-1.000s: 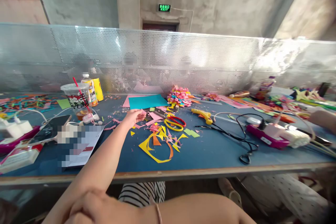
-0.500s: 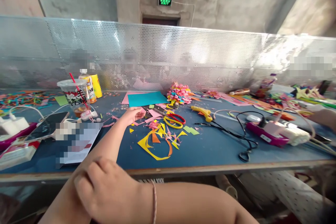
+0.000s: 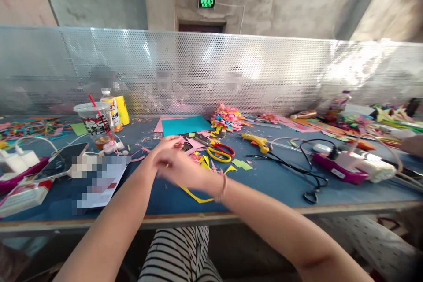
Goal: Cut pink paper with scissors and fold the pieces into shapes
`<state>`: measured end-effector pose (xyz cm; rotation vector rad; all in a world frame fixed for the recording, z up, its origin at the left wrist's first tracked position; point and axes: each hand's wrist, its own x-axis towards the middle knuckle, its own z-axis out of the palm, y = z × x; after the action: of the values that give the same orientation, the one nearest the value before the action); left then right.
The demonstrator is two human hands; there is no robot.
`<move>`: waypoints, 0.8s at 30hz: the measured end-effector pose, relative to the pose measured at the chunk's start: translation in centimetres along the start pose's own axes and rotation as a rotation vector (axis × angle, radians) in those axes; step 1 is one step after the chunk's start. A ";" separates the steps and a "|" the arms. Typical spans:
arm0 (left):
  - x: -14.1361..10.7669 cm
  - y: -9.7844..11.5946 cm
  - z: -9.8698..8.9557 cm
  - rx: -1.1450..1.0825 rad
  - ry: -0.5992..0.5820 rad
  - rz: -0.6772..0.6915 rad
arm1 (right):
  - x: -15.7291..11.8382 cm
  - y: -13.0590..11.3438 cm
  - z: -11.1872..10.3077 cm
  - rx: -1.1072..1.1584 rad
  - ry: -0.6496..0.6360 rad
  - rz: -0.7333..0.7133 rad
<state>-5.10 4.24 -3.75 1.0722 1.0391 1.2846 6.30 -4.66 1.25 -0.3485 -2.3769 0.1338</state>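
My left hand (image 3: 171, 143) reaches over the middle of the table, its loosely bent fingers apart and nothing visible in them. It is just in front of a blue sheet of paper (image 3: 185, 126) and next to pink paper scraps (image 3: 195, 143). Blurred by motion, my right hand (image 3: 187, 169) lies across in front of my left wrist; I cannot tell whether they touch. Scissors with red and yellow handles (image 3: 222, 153) rest to the right of both hands. Part of a yellow paper offcut (image 3: 197, 197) shows below my right hand.
A pink paper-strip bundle (image 3: 226, 118) and yellow glue gun (image 3: 256, 142) are farther right. Black cable (image 3: 294, 169) runs to a purple power strip (image 3: 340, 169). At left are a plastic cup (image 3: 95, 121), a phone (image 3: 62, 158) and a bottle (image 3: 115, 114). A perforated metal screen (image 3: 194, 70) stands behind.
My right hand has moved up and forward from my left forearm to near the left wrist, now covering some scraps. My left hand has hardly moved.
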 end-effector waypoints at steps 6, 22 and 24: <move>-0.5 0.2 1.2 0.106 0.014 0.060 | -3.3 11.3 -2.5 0.239 0.252 0.592; -2.2 1.5 3.2 0.244 -0.018 0.134 | -3.2 10.5 -1.8 0.669 0.181 0.718; -2.2 1.6 3.2 0.232 -0.009 0.127 | -3.2 10.4 -1.9 0.708 0.194 0.729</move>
<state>-2.30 1.93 -1.56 1.3367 1.1495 1.2800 12.07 4.41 -1.45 -0.8045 -1.7576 1.1750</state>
